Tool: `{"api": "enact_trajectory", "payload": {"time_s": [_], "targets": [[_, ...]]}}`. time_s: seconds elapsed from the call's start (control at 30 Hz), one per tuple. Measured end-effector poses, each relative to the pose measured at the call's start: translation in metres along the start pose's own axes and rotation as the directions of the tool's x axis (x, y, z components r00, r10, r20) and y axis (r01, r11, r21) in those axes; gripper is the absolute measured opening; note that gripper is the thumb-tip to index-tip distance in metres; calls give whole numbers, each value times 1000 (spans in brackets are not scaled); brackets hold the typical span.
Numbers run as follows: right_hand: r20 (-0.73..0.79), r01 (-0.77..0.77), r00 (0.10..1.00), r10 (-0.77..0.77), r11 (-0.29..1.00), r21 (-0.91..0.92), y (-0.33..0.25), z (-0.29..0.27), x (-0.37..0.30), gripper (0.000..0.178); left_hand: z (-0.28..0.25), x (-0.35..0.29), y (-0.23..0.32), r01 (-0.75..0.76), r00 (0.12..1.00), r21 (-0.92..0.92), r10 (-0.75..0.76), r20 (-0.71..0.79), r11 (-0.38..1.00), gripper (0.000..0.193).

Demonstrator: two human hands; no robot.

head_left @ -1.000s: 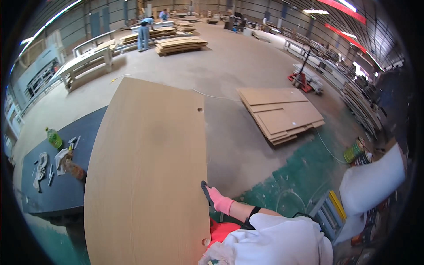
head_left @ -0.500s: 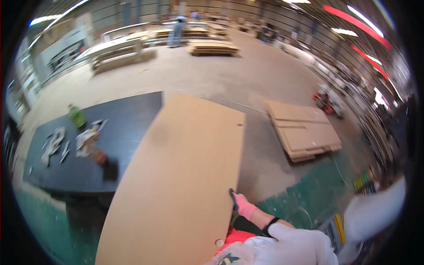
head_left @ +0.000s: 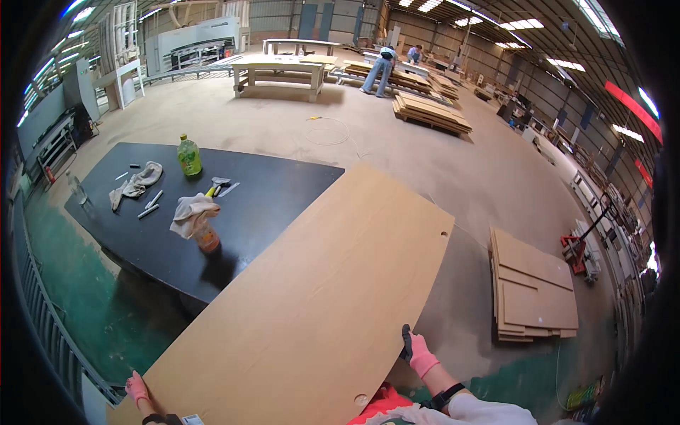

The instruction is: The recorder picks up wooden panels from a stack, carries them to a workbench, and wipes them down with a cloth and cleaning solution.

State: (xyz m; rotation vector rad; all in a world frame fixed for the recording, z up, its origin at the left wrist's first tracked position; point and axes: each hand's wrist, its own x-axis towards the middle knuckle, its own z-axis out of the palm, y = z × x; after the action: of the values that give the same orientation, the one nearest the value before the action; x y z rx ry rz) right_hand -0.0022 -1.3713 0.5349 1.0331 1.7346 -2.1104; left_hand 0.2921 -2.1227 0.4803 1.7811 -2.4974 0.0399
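Observation:
A large tan wooden panel (head_left: 304,297) slants across the view from the lower left toward the upper right. It has a small hole near its far right corner and a round one near its near right edge. My right hand (head_left: 419,352), in a pink glove with a dark palm side, is closed on the panel's right edge. At the lower left, my left hand (head_left: 136,387), gloved in pink, grips the left edge; some of its fingers are hidden. The panel's left side overlaps the dark table (head_left: 152,244).
On the table are a green bottle (head_left: 189,156), an orange-bottomed bottle (head_left: 207,238) under a cloth (head_left: 193,215), and markers (head_left: 151,205). Stacked boards (head_left: 535,287) lie on the floor at right, near a red pallet jack (head_left: 582,253). A person (head_left: 382,71) bends over boards farther back.
The view has swung left, so table and stacked boards appear farther right. My left hand has come into view on the panel's left edge. My right hand still holds the right edge.

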Motion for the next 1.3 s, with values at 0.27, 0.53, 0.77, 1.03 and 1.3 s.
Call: {"api": "enact_trajectory", "payload": {"time_s": [0.27,0.53,0.77,1.03,1.3], "targets": [[119,96,990,-75,978,-184,-90,-5,139,47,14,-82,81,212,974,-37,-214,-80,977,53],[230,68,973,5,949,-307,-175,63,204,47,-36,-124,154,325,915,-150,-351,-199,934,52],[487,286,864,-129,922,-263,-222,121,244,52,-35,-126,202,467,881,91,-453,-137,880,54],[638,503,760,-125,734,-455,-267,196,321,57,-15,-76,275,513,851,133,-483,-204,848,51],[676,321,682,-279,-716,-620,-365,305,341,45,-78,-80,354,433,898,30,-429,-98,901,33]]}}
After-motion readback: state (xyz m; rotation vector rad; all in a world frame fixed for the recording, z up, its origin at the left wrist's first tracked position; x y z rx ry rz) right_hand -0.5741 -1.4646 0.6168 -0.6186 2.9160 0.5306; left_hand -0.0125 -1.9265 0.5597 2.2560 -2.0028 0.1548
